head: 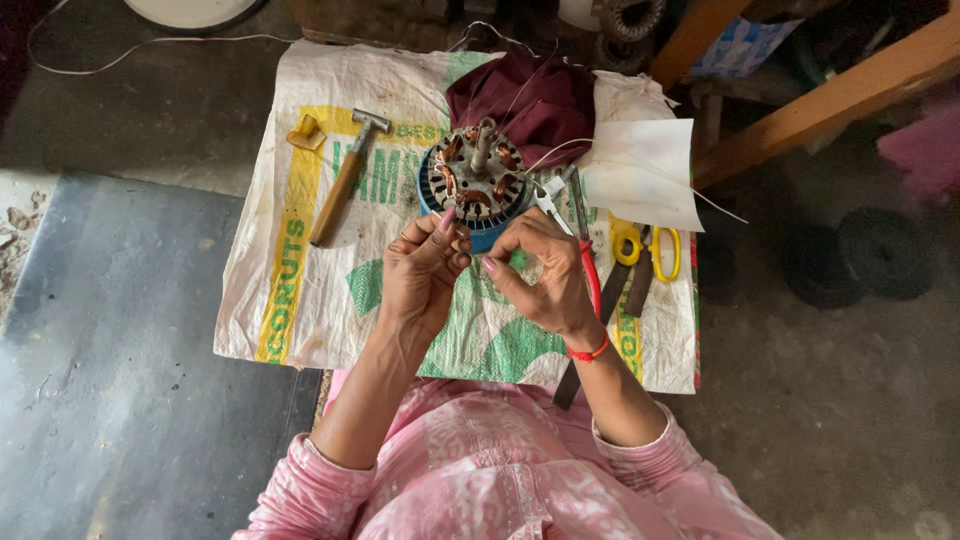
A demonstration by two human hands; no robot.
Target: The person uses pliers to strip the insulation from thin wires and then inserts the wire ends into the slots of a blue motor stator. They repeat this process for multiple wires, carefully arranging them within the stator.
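Where the woven sack (300,290) is spread over the low table, the work sits at its far middle; the details run as follows.

Stator: a round motor stator (478,183) with a blue rim, copper windings and an upright steel shaft stands on the sack, just beyond both hands.

Left hand: the left hand (425,270) is raised just before the stator, its fingers curled together with the tips near the blue rim; whether they pinch a wire is too fine to tell.

Right hand: the right hand (540,275) faces the left, thumb and forefinger drawn together in a pinch, the other fingers bent; what lies between them cannot be made out; a red thread band (590,351) circles the wrist.

Hammer: a hammer (345,180) with a wooden handle lies aslant on the sack, well left of the stator; a small yellow piece (306,132) rests near its head.

Right-side tools: pliers (590,275) with red grips lie under the right hand; scissors (648,250) with yellow handles lie just beyond them.

Cloth and paper: a maroon cloth (535,95) is bunched behind the stator; a white sheet (645,170) lies to its right.
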